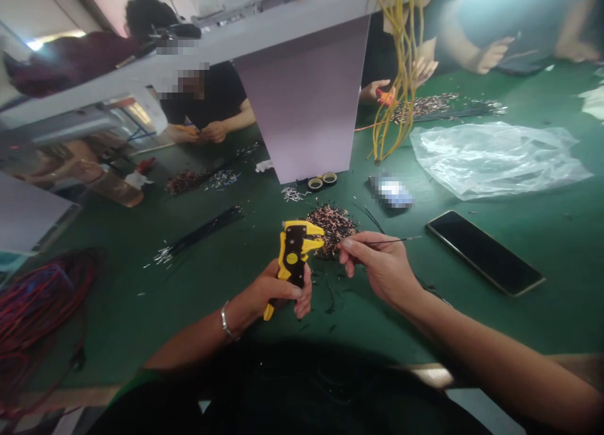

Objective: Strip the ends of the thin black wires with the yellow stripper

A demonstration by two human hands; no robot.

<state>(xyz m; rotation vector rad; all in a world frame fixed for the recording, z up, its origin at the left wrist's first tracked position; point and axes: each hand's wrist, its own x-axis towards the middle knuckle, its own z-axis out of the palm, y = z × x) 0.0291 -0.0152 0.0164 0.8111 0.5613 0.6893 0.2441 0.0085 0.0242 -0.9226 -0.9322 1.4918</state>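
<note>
Gripping a yellow-and-black wire stripper [293, 255] in the left hand [278, 288], with fingers curled around its handles and jaws pointing right. Pinching a thin black wire [406, 238] between thumb and fingertips of the right hand [384, 262], near those jaws. Facing a pile of copper-tipped black wire pieces [334, 222] on the green tabletop [189, 325], left of a smartphone [484, 252].

workshop — green workbench [165, 312], wires [207, 228], wire stripper [293, 259]
</note>
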